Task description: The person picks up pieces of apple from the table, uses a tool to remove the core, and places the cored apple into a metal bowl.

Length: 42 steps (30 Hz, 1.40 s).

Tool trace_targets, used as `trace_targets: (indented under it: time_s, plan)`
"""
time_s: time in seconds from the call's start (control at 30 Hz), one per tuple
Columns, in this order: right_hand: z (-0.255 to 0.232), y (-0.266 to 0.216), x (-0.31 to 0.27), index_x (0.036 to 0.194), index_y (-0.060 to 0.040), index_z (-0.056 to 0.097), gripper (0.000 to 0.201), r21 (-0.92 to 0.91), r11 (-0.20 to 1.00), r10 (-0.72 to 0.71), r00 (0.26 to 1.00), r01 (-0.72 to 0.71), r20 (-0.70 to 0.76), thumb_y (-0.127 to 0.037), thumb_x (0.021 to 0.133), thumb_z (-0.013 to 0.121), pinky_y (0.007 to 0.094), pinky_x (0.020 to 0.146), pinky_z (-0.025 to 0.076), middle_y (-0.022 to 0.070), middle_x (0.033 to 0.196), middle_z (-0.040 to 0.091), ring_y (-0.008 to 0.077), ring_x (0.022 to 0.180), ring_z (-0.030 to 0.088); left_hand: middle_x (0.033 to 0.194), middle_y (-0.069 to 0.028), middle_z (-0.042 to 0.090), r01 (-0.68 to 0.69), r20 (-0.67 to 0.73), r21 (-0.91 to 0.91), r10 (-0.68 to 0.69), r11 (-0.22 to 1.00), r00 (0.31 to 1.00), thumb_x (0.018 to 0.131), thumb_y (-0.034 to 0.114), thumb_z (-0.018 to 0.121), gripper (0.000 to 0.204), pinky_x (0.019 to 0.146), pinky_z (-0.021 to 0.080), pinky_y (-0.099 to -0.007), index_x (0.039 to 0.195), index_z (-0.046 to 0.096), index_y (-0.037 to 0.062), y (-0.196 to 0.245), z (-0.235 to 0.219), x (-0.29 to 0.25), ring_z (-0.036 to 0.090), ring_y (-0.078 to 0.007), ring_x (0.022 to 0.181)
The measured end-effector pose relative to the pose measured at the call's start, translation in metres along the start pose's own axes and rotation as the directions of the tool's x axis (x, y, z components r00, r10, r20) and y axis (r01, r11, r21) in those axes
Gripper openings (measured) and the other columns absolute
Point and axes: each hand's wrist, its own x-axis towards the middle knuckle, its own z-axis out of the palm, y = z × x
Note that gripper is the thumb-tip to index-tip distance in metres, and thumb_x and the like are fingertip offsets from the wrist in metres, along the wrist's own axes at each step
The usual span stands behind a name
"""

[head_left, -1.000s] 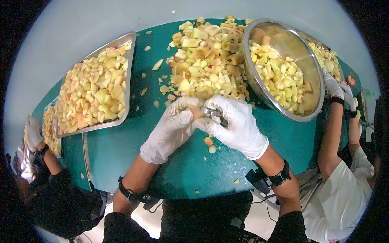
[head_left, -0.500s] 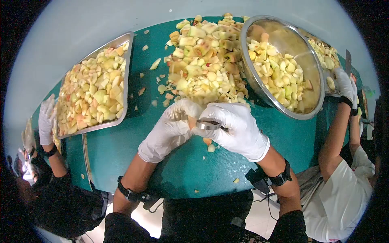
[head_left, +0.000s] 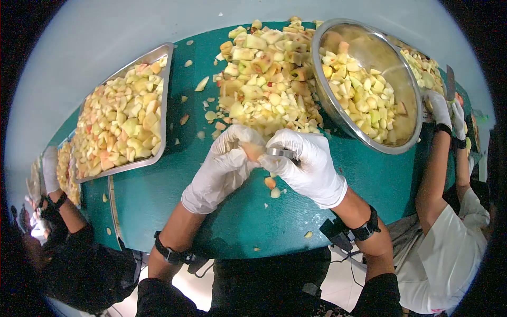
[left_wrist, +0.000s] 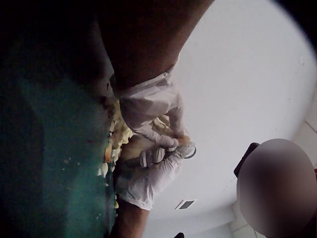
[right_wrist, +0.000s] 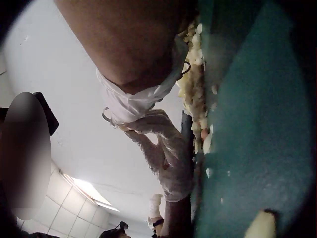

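- Head view: the left hand (head_left: 224, 166), in a white glove, pinches a peach-coloured fruit piece (head_left: 252, 152) between thumb and curled fingers.
- The right hand (head_left: 312, 169), also gloved, has its fingers curled round a shiny metal tool (head_left: 281, 152), held beside the piece; how far the tool cuts into it, I cannot tell.
- The fruit piece is between the two hands, above the green table (head_left: 237, 227). Taking the piece as the clock's centre, twelve at the top of the head view:
- At twelve, a heap (head_left: 269, 79) of pale fruit chunks and slices, some with brown patches, lies on the table.
- At two, a steel bowl (head_left: 393, 63) tilts beside the heap, partly filled with cut fruit.
- Between nine and ten, a steel tray (head_left: 168, 90) is loaded with fruit chunks.
- Near six, an orange scrap (head_left: 270, 183) and a pale scrap (head_left: 275, 193) lie close together.
- Towards four, a person in a white shirt (head_left: 443, 259); that person's gloved hands are near an upright knife (head_left: 450, 83), between two and three.
- Towards eight, a person in dark clothing (head_left: 90, 264).
- Left wrist view: the gloves meet fingers to fingers; it is dim, so finer detail is unclear.
- Right wrist view: a curved edge of the metal tool shows past the right glove.
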Motion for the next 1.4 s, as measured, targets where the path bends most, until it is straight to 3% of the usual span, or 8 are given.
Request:
trace_targets:
  time_s: [0.17, 0.27, 0.37, 0.5, 0.7, 1.23, 1.33, 1.4]
  plan:
    - [0.003, -0.002, 0.0, 0.098, -0.0051, 0.064, 0.022, 0.007, 0.998, 0.06, 0.993, -0.059, -0.097, -0.027, 0.098, 0.071, 0.0293, 0.055, 0.045, 0.0024, 0.067, 0.056, 0.0137, 0.057, 0.055, 0.117, -0.0018, 0.065, -0.027, -0.02, -0.017, 0.027, 0.999, 0.999, 0.09, 0.019, 0.08, 0.036, 0.1, 0.053, -0.0345, 0.119, 0.06, 0.0114, 0.001, -0.011, 0.0, 0.065, -0.0174, 0.11]
    - [0.009, -0.006, 0.007, 0.112, -0.0029, 0.059, 0.023, 0.096, 0.981, 0.185, 0.952, -0.166, -0.244, -0.022, 0.101, 0.066, 0.0311, 0.062, 0.046, 0.0047, 0.077, 0.056, 0.0148, 0.065, 0.056, 0.118, -0.0007, 0.065, -0.023, -0.041, -0.021, 0.022, 1.0, 0.999, 0.09, 0.019, 0.08, 0.036, 0.101, 0.052, -0.0346, 0.12, 0.061, 0.0119, 0.002, -0.002, 0.001, 0.064, -0.0164, 0.111]
    - [0.009, 0.001, 0.007, 0.122, -0.0014, 0.054, 0.026, 0.076, 0.954, 0.299, 0.936, -0.289, -0.187, -0.018, 0.103, 0.061, 0.0358, 0.069, 0.048, 0.0099, 0.089, 0.058, 0.0229, 0.075, 0.059, 0.119, -0.0003, 0.065, -0.041, -0.052, -0.033, 0.039, 0.999, 0.998, 0.091, 0.017, 0.079, 0.035, 0.102, 0.052, -0.0345, 0.121, 0.061, 0.012, 0.002, -0.004, 0.0, 0.064, -0.0159, 0.113]
    - [0.007, 0.011, 0.01, 0.121, -0.002, 0.056, 0.026, -0.189, 0.981, -0.069, 0.983, 0.036, -0.17, -0.021, 0.104, 0.057, 0.0433, 0.076, 0.05, 0.0191, 0.095, 0.062, 0.0377, 0.087, 0.064, 0.12, -0.0011, 0.065, -0.047, -0.085, -0.057, 0.042, 0.997, 0.995, 0.093, 0.016, 0.076, 0.034, 0.103, 0.052, -0.0343, 0.123, 0.06, 0.0118, 0.0, -0.011, 0.004, 0.063, -0.0159, 0.114]
    - [0.006, -0.002, 0.009, 0.116, -0.0041, 0.056, 0.033, -0.212, 0.953, 0.188, 0.97, -0.218, -0.152, -0.033, 0.103, 0.061, 0.0457, 0.072, 0.051, 0.0201, 0.09, 0.063, 0.0406, 0.085, 0.066, 0.121, -0.003, 0.066, -0.064, -0.046, -0.041, 0.063, 0.997, 0.997, 0.095, 0.014, 0.073, 0.033, 0.098, 0.052, -0.0323, 0.125, 0.06, 0.0109, 0.002, -0.013, 0.007, 0.064, -0.0162, 0.113]
    - [0.003, 0.001, 0.005, 0.112, -0.0055, 0.057, 0.052, -0.255, 0.955, 0.159, 0.987, -0.151, 0.008, -0.054, 0.096, 0.065, 0.0458, 0.066, 0.052, 0.0182, 0.084, 0.065, 0.0396, 0.078, 0.067, 0.115, -0.0029, 0.066, -0.078, -0.085, 0.07, 0.083, 0.995, 0.993, 0.093, 0.013, 0.075, 0.028, 0.095, 0.052, -0.0328, 0.117, 0.061, 0.0077, 0.002, -0.007, 0.005, 0.064, -0.0171, 0.109]
    - [0.001, -0.001, 0.006, 0.111, -0.0063, 0.058, 0.051, -0.259, 0.947, 0.202, 0.979, -0.19, 0.017, -0.055, 0.096, 0.064, 0.0454, 0.065, 0.052, 0.0176, 0.085, 0.065, 0.0392, 0.078, 0.067, 0.129, -0.013, 0.064, -0.068, -0.084, 0.185, 0.085, 0.98, 0.993, 0.091, 0.029, 0.078, 0.045, 0.104, 0.053, -0.045, 0.124, 0.059, 0.0052, 0.002, -0.015, 0.004, 0.063, -0.0273, 0.12]
    - [0.002, -0.003, 0.007, 0.11, -0.0071, 0.058, 0.051, -0.279, 0.943, 0.188, 0.982, -0.184, -0.011, -0.055, 0.096, 0.064, 0.0454, 0.064, 0.052, 0.0171, 0.084, 0.065, 0.0388, 0.077, 0.067, 0.124, -0.0087, 0.066, -0.065, -0.056, 0.119, 0.072, 0.991, 0.996, 0.093, 0.018, 0.075, 0.036, 0.103, 0.052, -0.0389, 0.123, 0.06, 0.0058, 0.002, -0.012, 0.005, 0.064, -0.0228, 0.117]
